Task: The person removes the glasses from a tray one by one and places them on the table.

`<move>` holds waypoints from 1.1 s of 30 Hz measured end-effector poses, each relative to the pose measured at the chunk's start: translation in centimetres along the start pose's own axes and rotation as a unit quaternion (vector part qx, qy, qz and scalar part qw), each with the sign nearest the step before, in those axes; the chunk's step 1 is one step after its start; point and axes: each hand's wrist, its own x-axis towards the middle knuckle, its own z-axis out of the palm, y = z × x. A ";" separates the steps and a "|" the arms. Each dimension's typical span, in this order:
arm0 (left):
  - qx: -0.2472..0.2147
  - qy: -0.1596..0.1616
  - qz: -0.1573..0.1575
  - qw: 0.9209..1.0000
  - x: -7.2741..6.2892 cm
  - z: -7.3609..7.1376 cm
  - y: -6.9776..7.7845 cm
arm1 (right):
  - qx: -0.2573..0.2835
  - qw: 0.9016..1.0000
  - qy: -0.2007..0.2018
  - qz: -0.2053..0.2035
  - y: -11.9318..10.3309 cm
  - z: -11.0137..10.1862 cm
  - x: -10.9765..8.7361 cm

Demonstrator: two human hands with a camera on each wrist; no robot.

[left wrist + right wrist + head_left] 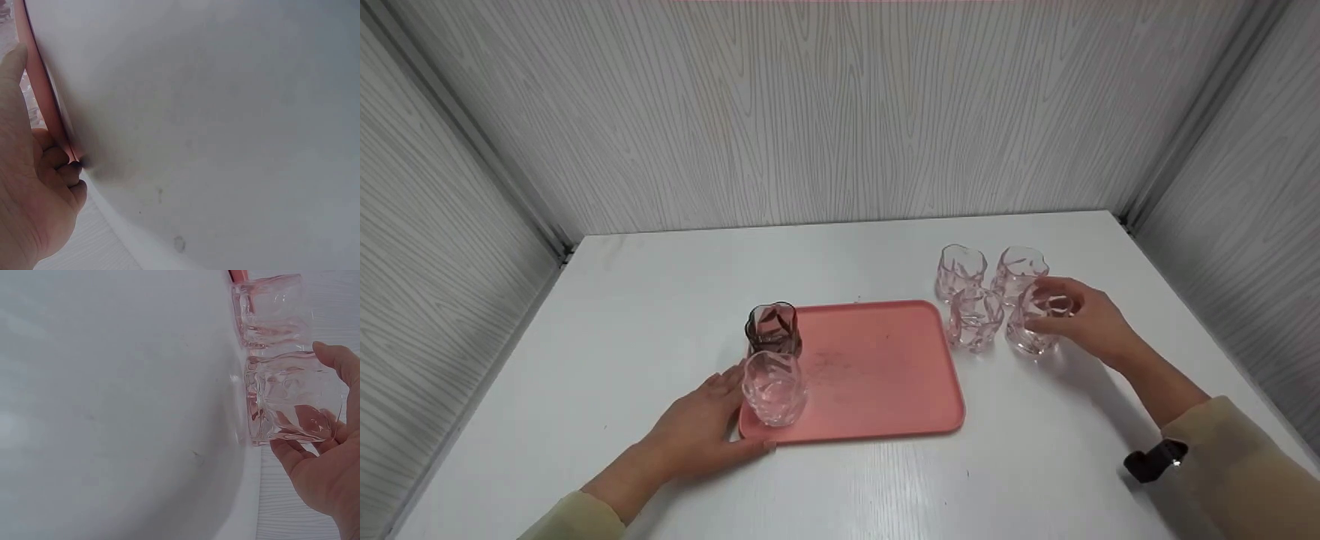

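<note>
A pink rectangular tray (877, 375) lies on the white table. My left hand (701, 431) holds its near left corner, thumb along the front edge and fingers at the left side; the left wrist view shows those fingers (62, 169) bent against the rim. On the tray's left side stand a dark smoky glass (773, 328) and, nearer me, a clear glass (775, 390). My right hand (1084, 319) grips a clear, faintly pink glass (292, 396) between thumb and fingers, near its rim. That glass stands upright, its base at the tabletop.
Right of the tray, more pinkish clear glasses stand close together: one beside the gripped glass (975, 321), one at the back left (960, 271) and one at the back right (1020, 270). Pale wood-grained panels (840, 112) wall the table at the back and sides.
</note>
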 end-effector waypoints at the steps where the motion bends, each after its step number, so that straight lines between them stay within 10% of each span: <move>1: 0.000 -0.001 0.000 1.000 0.0 0.0 0.0 | -0.002 1.000 0.000 0.000 0.0 0.0 0.0; 33: 0.008 0.014 0.010 1.000 0.2 0.0 -0.1 | 0.020 1.000 -0.013 -0.003 0.4 0.3 0.4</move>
